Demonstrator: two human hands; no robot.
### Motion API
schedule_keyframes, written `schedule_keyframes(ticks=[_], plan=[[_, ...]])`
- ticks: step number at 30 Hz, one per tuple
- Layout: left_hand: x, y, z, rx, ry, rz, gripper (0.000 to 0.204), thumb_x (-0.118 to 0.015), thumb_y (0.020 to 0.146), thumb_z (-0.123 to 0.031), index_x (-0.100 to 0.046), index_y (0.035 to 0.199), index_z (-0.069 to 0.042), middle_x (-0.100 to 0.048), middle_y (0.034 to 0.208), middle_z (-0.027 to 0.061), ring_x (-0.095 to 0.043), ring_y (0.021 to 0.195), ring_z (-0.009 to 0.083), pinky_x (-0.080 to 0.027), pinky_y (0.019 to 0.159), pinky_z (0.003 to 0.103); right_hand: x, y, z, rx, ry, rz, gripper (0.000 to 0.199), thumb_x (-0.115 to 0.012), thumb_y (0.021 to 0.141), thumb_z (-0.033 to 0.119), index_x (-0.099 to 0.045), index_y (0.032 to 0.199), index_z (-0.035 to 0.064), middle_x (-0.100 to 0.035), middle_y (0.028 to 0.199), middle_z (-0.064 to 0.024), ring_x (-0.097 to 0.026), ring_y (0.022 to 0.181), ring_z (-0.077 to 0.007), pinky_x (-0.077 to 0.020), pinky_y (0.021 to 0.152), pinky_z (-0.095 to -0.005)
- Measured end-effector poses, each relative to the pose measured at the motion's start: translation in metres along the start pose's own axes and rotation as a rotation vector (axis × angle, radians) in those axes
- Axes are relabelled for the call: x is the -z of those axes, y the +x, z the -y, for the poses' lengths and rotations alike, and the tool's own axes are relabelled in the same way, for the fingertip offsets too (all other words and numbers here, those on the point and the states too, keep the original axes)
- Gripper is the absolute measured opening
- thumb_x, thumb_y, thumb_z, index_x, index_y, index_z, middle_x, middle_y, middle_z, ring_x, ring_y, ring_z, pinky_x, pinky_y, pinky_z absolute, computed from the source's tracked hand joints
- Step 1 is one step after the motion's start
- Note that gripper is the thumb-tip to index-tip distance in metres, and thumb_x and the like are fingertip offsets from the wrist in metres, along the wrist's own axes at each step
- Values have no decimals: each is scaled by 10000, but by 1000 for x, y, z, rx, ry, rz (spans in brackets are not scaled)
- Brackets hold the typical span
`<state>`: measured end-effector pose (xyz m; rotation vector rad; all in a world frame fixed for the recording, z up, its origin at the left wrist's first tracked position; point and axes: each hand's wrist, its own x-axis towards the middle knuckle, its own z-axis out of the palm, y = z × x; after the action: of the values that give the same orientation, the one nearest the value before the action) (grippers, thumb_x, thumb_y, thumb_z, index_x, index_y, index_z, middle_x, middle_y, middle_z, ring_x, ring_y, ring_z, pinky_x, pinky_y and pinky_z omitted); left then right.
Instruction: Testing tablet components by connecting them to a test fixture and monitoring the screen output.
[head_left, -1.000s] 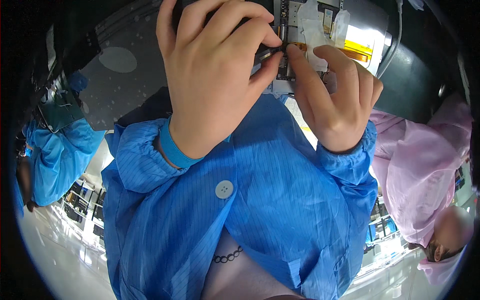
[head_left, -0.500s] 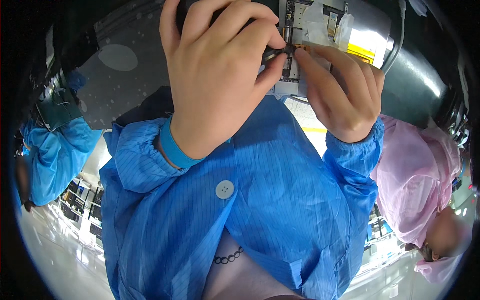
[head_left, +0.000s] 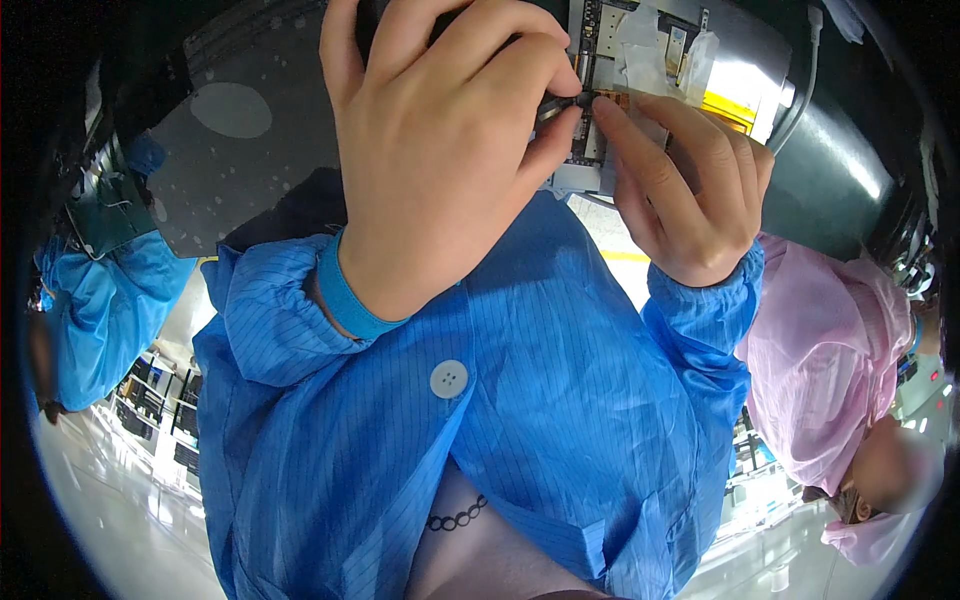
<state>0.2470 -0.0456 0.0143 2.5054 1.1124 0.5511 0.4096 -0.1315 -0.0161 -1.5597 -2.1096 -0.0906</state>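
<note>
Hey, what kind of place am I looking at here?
Probably an electronics assembly floor. Both hands, left hand and right hand, work at an opened electronic device with a bare circuit board, and people nearby wear a blue striped work smock and a pink one.

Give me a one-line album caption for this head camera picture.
Two hands, left hand and right hand, pinch a tiny part together over an opened electronic device, blue sleeves below.
</note>
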Motion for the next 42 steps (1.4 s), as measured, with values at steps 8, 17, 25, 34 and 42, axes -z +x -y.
schedule_keyframes(ticks=[8, 17, 25, 34, 42], plan=[[0, 0, 1, 5, -14, -7, 183, -744, 587, -89, -580, 660, -124, -595, 888, -12, -517, 998, 222, -213, 1041, 564, 5, 5, 6, -97, 46, 55, 376, -723, 584, 48, -720, 942, 163, -634, 917, -12, -576, 763, -132, -399, 689, -272], [0, 1, -1, 10, -34, -14, 183, -745, 587, -89, -581, 661, -123, -593, 879, -13, -518, 995, 219, -210, 1043, 563, -3, 0, 4, -21, -42, -20, 479, -661, 514, 166, -687, 993, 167, -594, 953, -15, -551, 732, -162, -406, 640, -295], [-1, -1, -3, 10, -19, -18, 183, -746, 588, -89, -582, 661, -121, -590, 871, -13, -520, 991, 215, -207, 1045, 563, 6, 6, 4, -76, 70, 71, 384, -693, 571, 9, -712, 932, 139, -613, 923, -50, -569, 772, -198, -431, 696, -311], [-1, -2, 1, -36, -5, -43, 182, -742, 591, -85, -579, 666, -117, -587, 872, -10, -519, 993, 223, -206, 1046, 562, -6, 0, 1, -46, 103, 8, 469, -688, 518, 107, -684, 985, 145, -588, 937, -3, -537, 767, -177, -407, 671, -313], [3, -14, 18, 30, -94, -23, 183, -740, 595, -86, -575, 671, -117, -590, 878, -5, -521, 989, 222, -208, 1046, 559, -25, -3, 19, -9, 15, -77, 505, -681, 511, 133, -680, 1016, 151, -588, 952, 9, -536, 740, -158, -393, 673, -293]])
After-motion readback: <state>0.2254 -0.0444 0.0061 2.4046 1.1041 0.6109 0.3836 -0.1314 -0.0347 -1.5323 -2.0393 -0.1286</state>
